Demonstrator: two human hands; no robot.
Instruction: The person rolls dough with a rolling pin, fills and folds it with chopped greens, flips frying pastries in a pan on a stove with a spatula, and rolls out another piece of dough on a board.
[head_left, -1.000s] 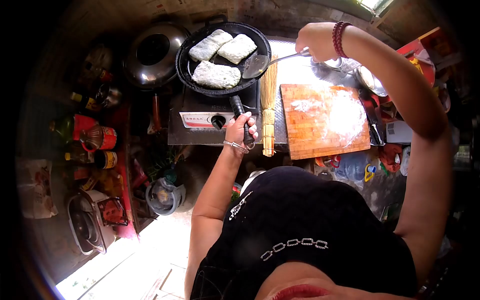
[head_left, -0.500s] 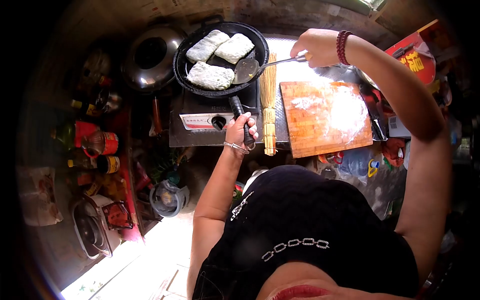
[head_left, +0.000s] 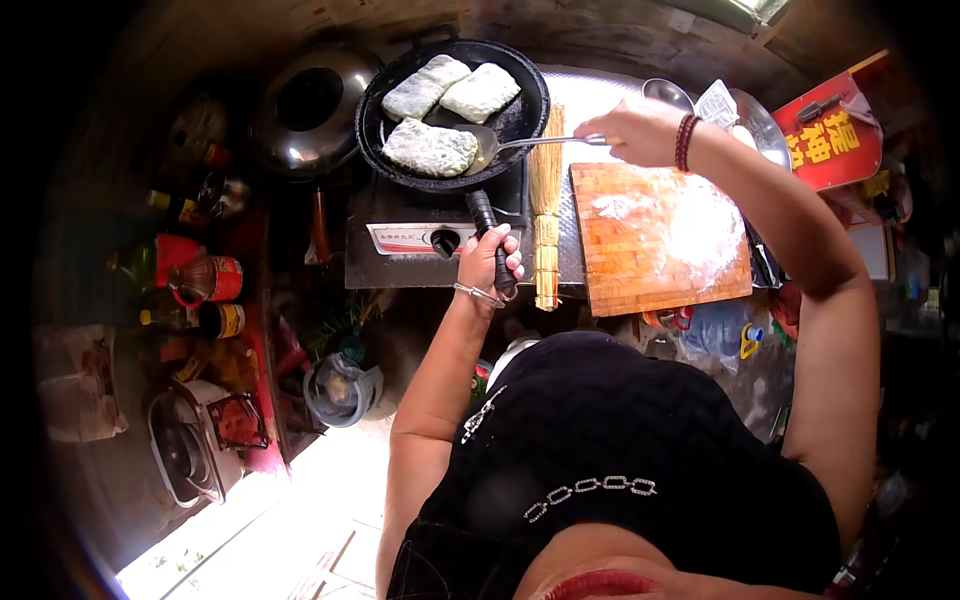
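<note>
Strong light falls across a metal-topped table (head_left: pixel 600 95), where a frying pan (head_left: pixel 515 122), the landmark for all positions, sits over a gas stove (head_left: pixel 415 205). To the right of the pan stand a straw brush (head_left: pixel 545 210) and, beyond it, a floured cutting board (head_left: pixel 625 265); to its left is a domed lid (head_left: pixel 340 110). Three pale dough pieces lie flat inside the pan: two side by side toward its far rim, and a near piece (head_left: pixel 425 148) toward its handle. The left hand (head_left: pixel 487 258), on the near side of the pan, has its fingers wrapped round the handle. The right hand (head_left: pixel 645 135), to the right of the pan, has its fingers closed on the end of a spatula (head_left: pixel 485 147), whose blade meets the near piece's right edge; whether it reaches beneath cannot be told. Judged from this pose, the step in hand is working the blade against that piece; the next move calls for a low blade angle and a steadied pan.
</note>
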